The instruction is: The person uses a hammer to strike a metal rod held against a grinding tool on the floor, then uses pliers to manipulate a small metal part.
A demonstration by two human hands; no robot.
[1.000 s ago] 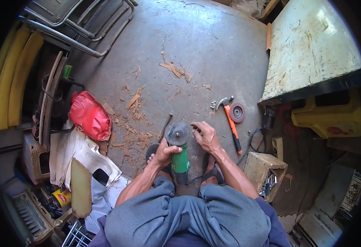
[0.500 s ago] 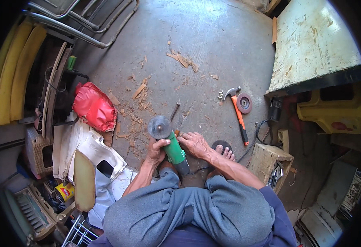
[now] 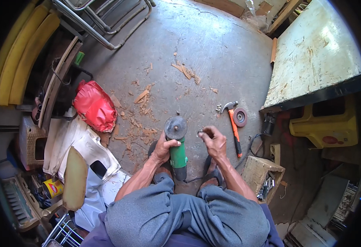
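An angle grinder (image 3: 178,154) with a green body and dark rear end stands between my knees, its grey disc (image 3: 175,127) facing up. My left hand (image 3: 164,149) is wrapped round the green body from the left, thumb across it. To the right of the disc, apart from the grinder, my right hand (image 3: 214,141) is closed in a pinch. A small dark piece (image 3: 199,133) shows at its fingertips, too small to name. Beyond the disc pokes a short dark tip on the floor, the rest hidden.
A claw hammer (image 3: 234,129) with an orange handle lies right, beside a flap disc (image 3: 240,117). Wood scraps (image 3: 142,96) litter the floor. A red bundle (image 3: 94,106) lies left. A wooden box (image 3: 262,178) of metal pieces stands by my right knee. A pale worktop (image 3: 312,61) is far right.
My right hand has left the grinder's head and moved right, now pinching a small dark piece. The grinder has shifted slightly right and stands straighter in my left hand. The view has shifted slightly.
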